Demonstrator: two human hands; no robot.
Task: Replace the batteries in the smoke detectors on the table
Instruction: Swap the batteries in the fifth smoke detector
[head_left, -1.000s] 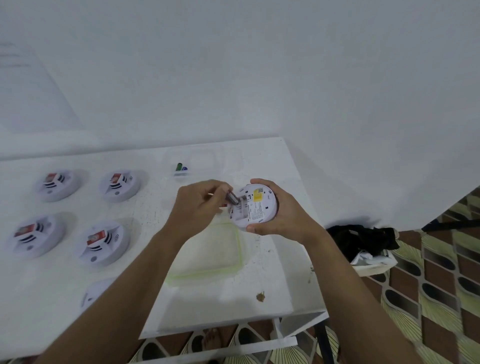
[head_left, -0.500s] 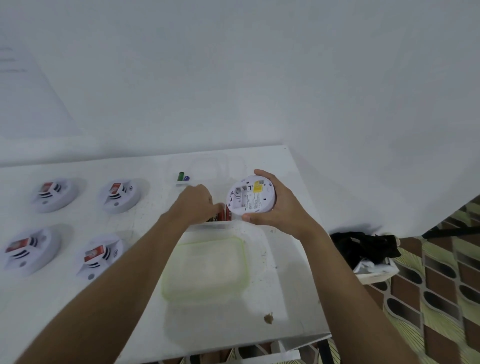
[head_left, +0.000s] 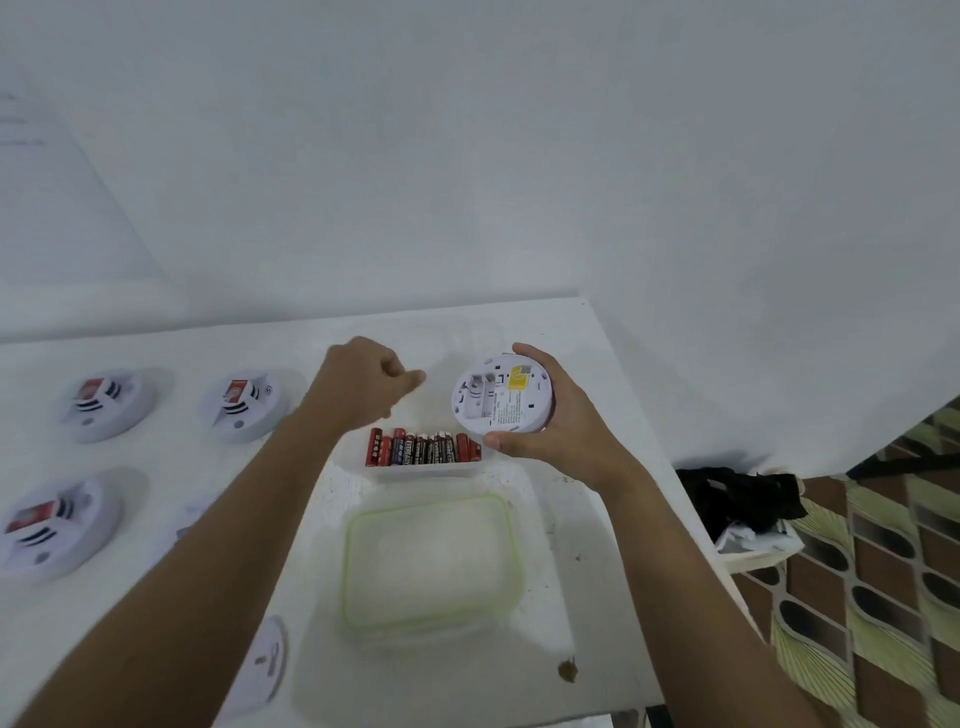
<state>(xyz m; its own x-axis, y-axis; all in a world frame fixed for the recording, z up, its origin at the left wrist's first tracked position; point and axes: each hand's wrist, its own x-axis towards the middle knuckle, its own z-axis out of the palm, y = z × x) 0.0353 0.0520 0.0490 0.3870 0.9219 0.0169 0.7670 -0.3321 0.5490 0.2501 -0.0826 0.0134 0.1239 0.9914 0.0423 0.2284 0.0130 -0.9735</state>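
- The right hand (head_left: 563, 434) grips a smoke detector (head_left: 501, 396) by its rim, thumb on the near edge and fingers curled round the far side. It holds the detector above the worktop (head_left: 171, 457), back face up.
- The left hand (head_left: 363, 384) hovers just left of the detector, beyond the clear box (head_left: 415, 470). Its fingers are curled in, and blur hides whether they pinch anything.
- The detector is a round white plastic disc with a yellow label and an open rectangular battery bay.
- Red and dark cylindrical batteries (head_left: 423, 449) lie side by side in the clear box.
- A translucent lid (head_left: 431, 561) with a pale green rim and rounded corners lies nearer.
- Other detectors (head_left: 241, 405) rest to the left.
- Half a second ago the left hand covered part of the batteries; it has since moved farther off, baring the row. The right hand's hold is unchanged.
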